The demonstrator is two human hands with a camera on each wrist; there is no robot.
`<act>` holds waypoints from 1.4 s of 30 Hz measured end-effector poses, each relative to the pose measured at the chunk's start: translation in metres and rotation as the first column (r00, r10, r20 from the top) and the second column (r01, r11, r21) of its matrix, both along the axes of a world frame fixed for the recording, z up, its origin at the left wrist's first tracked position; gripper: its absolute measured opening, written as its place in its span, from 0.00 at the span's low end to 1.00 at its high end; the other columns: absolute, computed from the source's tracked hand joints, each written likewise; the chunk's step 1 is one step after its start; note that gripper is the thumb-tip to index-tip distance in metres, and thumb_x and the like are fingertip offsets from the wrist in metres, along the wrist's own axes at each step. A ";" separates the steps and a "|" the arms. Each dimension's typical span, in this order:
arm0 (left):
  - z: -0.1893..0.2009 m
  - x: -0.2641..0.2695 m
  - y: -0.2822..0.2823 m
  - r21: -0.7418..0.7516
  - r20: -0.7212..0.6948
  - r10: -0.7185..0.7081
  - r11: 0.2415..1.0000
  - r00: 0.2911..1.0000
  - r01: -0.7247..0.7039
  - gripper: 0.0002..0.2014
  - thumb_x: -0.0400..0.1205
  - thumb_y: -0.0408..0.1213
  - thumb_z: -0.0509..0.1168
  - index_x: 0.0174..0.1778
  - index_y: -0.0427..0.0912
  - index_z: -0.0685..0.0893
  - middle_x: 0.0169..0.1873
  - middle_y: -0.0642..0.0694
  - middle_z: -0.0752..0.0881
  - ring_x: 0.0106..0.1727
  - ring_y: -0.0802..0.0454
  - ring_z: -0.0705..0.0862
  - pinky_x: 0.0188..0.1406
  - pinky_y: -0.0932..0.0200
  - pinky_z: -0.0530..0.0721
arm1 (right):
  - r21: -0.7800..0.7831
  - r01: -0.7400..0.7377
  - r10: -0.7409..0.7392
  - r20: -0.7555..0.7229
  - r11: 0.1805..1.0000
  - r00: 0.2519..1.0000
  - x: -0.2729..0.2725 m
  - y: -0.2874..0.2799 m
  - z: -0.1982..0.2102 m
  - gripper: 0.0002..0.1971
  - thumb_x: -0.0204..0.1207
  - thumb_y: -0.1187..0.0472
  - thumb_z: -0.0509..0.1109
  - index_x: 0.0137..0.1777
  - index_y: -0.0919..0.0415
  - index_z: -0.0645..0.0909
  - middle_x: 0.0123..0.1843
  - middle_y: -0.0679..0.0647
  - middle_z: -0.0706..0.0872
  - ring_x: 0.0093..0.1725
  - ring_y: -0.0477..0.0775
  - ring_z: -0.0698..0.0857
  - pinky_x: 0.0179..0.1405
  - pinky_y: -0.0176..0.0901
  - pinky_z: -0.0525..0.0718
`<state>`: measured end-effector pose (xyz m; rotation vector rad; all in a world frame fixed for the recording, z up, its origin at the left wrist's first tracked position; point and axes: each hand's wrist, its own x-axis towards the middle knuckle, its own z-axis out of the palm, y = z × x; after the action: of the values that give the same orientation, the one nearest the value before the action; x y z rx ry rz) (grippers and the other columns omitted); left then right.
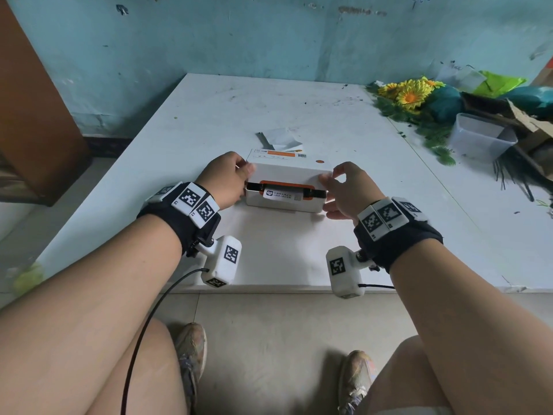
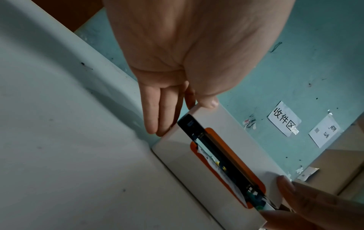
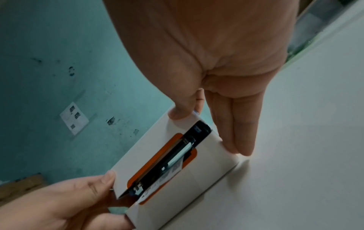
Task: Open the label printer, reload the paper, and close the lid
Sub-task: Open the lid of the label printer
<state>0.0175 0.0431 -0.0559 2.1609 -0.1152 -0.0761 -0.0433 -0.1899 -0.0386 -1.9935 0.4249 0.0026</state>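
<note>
Printer: white label printer (image 1: 285, 187) sits on the white table (image 1: 209, 115), near its front edge and squarely before the person. Long axis runs left to right.
Lid: white top shell (image 1: 287, 172), slightly ajar; a dark gap with orange trim shows along the front, wider in the wrist views. Whether it is going up or coming down cannot be told from this moment.
Paper: a printed label strip (image 1: 279, 195) pokes from the front slot. Judged: paper is already seated, so closing is likely the step in hand.
Left hand: left hand (image 1: 223, 178) grips the printer's left end, thumb on the lid's top corner, straight fingers (image 2: 155, 115) flat against the side wall.
Right hand: right hand (image 1: 348, 191) mirrors it on the right end, thumb on the lid corner, fingers (image 3: 238, 133) down the side to the table.
Key relation: the printer lies between the two hands, one at each end of its long axis; neither is nearer. Lid hinge appears to be at the rear, so the coming move turns on even downward thumb pressure at both front corners.
Risk: uneven push could skew the lid or pinch the strip.
Surroundings: loose paper (image 1: 279, 137) just behind the printer; artificial sunflowers (image 1: 410, 91) and a clear tub (image 1: 478, 139) well apart at far right.
</note>
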 end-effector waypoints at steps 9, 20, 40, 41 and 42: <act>-0.002 0.001 -0.001 0.081 0.013 0.013 0.997 1.000 -0.014 0.13 0.94 0.49 0.59 0.61 0.42 0.77 0.45 0.49 0.81 0.59 0.36 0.87 0.65 0.34 0.87 | -0.106 -0.004 0.007 0.026 0.994 1.000 0.001 -0.002 -0.001 0.13 0.89 0.44 0.71 0.62 0.52 0.78 0.57 0.65 0.93 0.60 0.71 0.95 0.65 0.73 0.92; 0.000 0.006 -0.005 0.036 0.031 0.080 0.996 0.996 -0.081 0.21 0.92 0.56 0.57 0.55 0.40 0.79 0.42 0.50 0.81 0.53 0.39 0.85 0.66 0.35 0.87 | 0.055 0.077 -0.083 0.118 0.996 0.990 0.014 -0.004 -0.008 0.18 0.83 0.40 0.73 0.55 0.54 0.82 0.52 0.54 0.96 0.56 0.58 0.95 0.68 0.65 0.91; -0.006 -0.007 -0.007 -0.037 0.065 0.078 0.996 0.995 -0.076 0.28 0.65 0.45 0.91 0.41 0.45 0.75 0.39 0.48 0.83 0.38 0.49 0.80 0.45 0.51 0.82 | 0.628 0.116 -0.262 0.143 0.769 0.955 0.017 0.008 -0.004 0.19 0.84 0.73 0.74 0.72 0.63 0.78 0.52 0.59 0.89 0.53 0.56 0.91 0.64 0.49 0.92; -0.008 -0.005 -0.006 -0.033 0.062 0.072 0.997 0.995 -0.070 0.28 0.65 0.41 0.90 0.38 0.47 0.73 0.38 0.48 0.82 0.38 0.48 0.79 0.45 0.52 0.81 | 0.631 0.122 -0.267 0.140 0.766 0.953 0.017 0.008 -0.004 0.18 0.84 0.73 0.75 0.69 0.60 0.77 0.53 0.60 0.89 0.54 0.57 0.91 0.65 0.50 0.92; -0.011 -0.003 -0.005 -0.021 0.063 0.073 0.997 0.995 -0.072 0.28 0.65 0.40 0.90 0.36 0.47 0.73 0.37 0.47 0.82 0.37 0.47 0.79 0.44 0.51 0.81 | 0.631 0.125 -0.269 0.138 0.766 0.953 0.017 0.008 -0.003 0.17 0.83 0.74 0.75 0.65 0.58 0.77 0.55 0.61 0.89 0.55 0.57 0.91 0.66 0.52 0.92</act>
<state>0.0141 0.0378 -0.0667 2.1470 -0.0738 0.0361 -0.0266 -0.1816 -0.0418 -1.2706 0.4217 -0.1917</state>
